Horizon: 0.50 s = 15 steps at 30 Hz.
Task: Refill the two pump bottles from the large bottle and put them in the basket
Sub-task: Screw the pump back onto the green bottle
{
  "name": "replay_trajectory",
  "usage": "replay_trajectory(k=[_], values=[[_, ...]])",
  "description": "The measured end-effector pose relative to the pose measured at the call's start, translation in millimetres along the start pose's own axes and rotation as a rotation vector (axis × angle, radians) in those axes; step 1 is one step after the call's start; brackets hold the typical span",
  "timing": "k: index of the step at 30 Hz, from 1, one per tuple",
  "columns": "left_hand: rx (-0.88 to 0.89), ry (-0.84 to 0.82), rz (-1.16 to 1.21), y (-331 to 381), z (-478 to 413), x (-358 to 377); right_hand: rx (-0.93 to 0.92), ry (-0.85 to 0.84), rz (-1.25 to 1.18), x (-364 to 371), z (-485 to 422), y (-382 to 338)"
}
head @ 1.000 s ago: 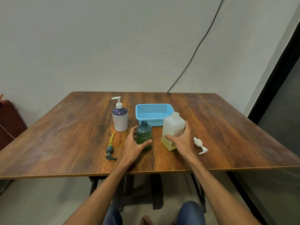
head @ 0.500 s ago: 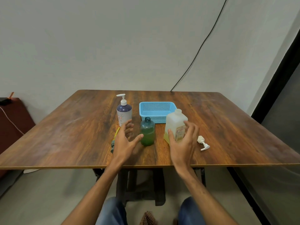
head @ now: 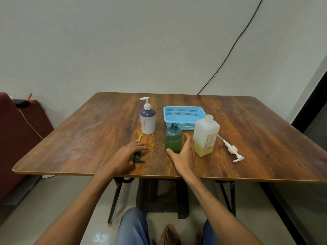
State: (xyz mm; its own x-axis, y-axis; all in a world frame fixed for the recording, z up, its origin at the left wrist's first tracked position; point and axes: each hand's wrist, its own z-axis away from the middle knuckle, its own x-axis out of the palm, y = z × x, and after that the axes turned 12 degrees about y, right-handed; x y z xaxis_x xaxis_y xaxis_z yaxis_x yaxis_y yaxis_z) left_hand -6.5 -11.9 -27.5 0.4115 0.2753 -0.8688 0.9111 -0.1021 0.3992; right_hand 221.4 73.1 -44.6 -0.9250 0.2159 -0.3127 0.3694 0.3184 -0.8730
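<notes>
Now, in the head view, the green bottle (head: 173, 139) stands upright and uncapped near the middle of the table (head: 85, 138), part full of green liquid, just in front of the blue basket (head: 189, 124), which holds no bottle yet. The right hand (head: 184, 156) is spread wide around the bottle's near side, thumb by the base and fingers reaching past its right flank, not yet closed on it; whether skin touches plastic I cannot tell. The left hand (head: 126, 156) lies with fingers straight over the dark pump (head: 138, 159), whose yellow tube (head: 140, 137) pokes out beyond the fingertips, and nothing shows a pinch on it. The large bottle (head: 206, 137) stands just right of the right hand, with a white pump (head: 232, 151) lying on the wood beyond it. The purple bottle (head: 147, 121), pump fitted, stands left of the basket. The step looks like refitting the dark pump to the green bottle, so the 2 hands should split the work. The right should wrap the body low and firmly to hold the open neck upright, keeping its knuckles off the large bottle. The left should lift the pump by its collar, drop the tube straight down the neck, then twist the collar until it seats. A tilted bottle would likely spill.
</notes>
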Motion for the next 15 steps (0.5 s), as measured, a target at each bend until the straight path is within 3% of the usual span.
replay_trajectory(k=[3, 6, 12, 15], values=[[0.054, -0.052, -0.085, -8.0, -9.2, 1.5, 0.029, -0.025, -0.011, 6.5, -7.6, -0.4], [0.111, 0.01, -0.117, -12.8, -14.7, 2.3, 0.048, -0.048, -0.028, 9.6, -14.5, -1.2], [0.189, 0.326, -0.004, -2.2, -26.9, -0.1, 0.014, -0.052, -0.03, 10.0, -19.8, 2.9], [0.132, 0.51, 0.161, 19.3, -40.8, -9.5, 0.009, -0.051, -0.037, 9.5, -20.8, 4.2]])
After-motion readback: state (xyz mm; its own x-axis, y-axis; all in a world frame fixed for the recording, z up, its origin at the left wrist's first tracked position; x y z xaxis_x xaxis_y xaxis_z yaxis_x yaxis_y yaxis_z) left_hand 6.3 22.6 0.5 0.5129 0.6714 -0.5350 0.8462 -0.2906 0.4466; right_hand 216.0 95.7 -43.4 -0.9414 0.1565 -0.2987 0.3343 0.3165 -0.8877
